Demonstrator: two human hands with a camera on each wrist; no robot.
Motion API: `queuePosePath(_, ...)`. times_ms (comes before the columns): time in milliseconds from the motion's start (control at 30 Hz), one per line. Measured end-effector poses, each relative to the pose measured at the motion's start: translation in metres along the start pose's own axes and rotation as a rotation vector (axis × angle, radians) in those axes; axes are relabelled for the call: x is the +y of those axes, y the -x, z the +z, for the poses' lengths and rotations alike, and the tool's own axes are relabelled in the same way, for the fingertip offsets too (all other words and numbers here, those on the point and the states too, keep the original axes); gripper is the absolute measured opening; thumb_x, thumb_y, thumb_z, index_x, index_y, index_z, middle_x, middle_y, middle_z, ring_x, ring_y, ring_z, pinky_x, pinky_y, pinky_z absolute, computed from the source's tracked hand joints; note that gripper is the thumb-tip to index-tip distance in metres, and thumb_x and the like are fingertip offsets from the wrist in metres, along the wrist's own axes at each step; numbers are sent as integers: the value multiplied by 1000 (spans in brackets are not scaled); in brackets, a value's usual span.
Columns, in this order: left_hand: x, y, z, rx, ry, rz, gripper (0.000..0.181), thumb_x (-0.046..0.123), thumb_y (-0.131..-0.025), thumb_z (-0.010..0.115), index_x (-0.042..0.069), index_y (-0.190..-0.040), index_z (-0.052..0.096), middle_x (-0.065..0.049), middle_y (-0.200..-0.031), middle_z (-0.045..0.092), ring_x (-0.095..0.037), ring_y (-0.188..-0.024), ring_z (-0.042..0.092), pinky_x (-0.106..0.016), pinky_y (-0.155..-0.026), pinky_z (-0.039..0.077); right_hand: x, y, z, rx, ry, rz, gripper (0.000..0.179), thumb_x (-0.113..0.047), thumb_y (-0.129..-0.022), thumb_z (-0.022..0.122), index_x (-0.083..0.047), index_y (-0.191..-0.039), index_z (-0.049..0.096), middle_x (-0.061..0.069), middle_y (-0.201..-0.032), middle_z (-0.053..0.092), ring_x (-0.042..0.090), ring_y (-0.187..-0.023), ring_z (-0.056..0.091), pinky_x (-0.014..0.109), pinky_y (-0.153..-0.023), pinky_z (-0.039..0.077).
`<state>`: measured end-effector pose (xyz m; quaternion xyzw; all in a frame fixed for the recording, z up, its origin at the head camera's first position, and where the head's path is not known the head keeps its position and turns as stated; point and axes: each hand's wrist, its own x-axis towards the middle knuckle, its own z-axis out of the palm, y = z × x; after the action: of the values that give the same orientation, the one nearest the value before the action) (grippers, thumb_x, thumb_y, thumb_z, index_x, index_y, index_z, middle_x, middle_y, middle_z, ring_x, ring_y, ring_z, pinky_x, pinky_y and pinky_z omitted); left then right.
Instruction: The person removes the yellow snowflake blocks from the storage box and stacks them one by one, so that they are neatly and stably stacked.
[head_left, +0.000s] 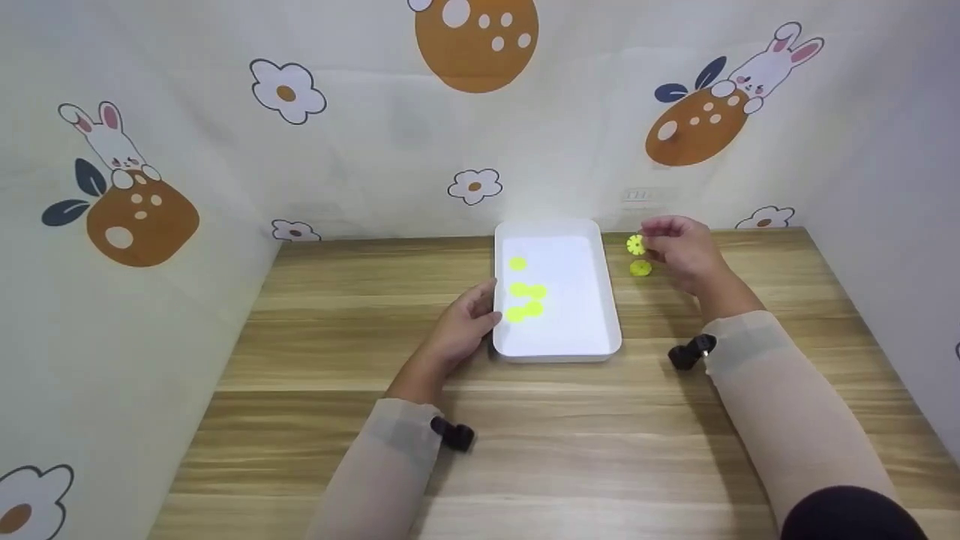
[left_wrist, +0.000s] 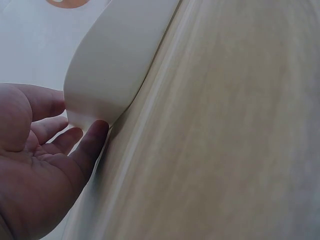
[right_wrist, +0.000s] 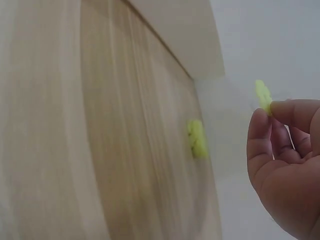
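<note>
Between thumb and fingertips, my right hand point(head_left: 684, 251) pinches a thin yellow-green flower-shaped disc point(head_left: 635, 244) above the table's far side, right of a white tray point(head_left: 577, 355). Another yellow-green flower-shaped piece point(head_left: 640, 268) lies on the table below it and looks thicker in the right wrist view. Several yellow-green discs point(head_left: 517, 263) lie in the tray's left half, some touching or overlapping; glare hides their detail. My left hand point(head_left: 459, 330) touches the tray's left side, thumb and fingers spread apart. From the left wrist, the thumb sits low by the tray's corner point(left_wrist: 97, 107).
The wood-grain table point(head_left: 360, 315) ends at a back wall covered with printed fabric point(head_left: 375, 157), close behind the tray. Fabric also stands at the left and right sides. A small black camera point(head_left: 454, 435) sits on the left wrist, and another black camera point(head_left: 691, 352) on the right.
</note>
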<state>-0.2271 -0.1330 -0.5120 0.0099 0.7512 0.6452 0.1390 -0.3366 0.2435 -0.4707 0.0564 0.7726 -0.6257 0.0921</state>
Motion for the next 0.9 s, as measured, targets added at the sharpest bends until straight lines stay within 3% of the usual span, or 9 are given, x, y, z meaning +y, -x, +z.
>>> queuePosePath(200,1,0,0,6,0,-7,65,6,-106,60,15,-166,39,-13,-172,42,-27,-161,39,-44,-132,37,14,-5,-8,24,-28,61,34,-7,-107,61,-6,-140,61,1,-126,63,15,-112,63,34,-109,58)
queuePosePath(400,-1,0,0,-8,13,19,66,4,-106,60,12,-167,37,-14,-172,40,-29,-162,38,-45,-131,37,26,-7,-10,22,-93,81,36,1,-104,60,0,-140,58,4,-123,65,11,-105,65,29,-101,61)
queuePosePath(667,-1,0,1,-7,11,7,66,4,-106,60,13,-167,37,-13,-171,43,-26,-161,40,-44,-131,37,31,-7,-10,31,44,65,39,-3,-104,61,0,-142,58,1,-120,68,10,-103,65,22,-93,60)
queuePosePath(900,0,0,1,-3,-16,16,65,5,-106,60,12,-167,37,-13,-171,43,-26,-161,39,-44,-132,36,30,-7,-8,32,94,80,37,-6,-104,63,-1,-140,62,1,-124,67,9,-106,66,22,-96,60)
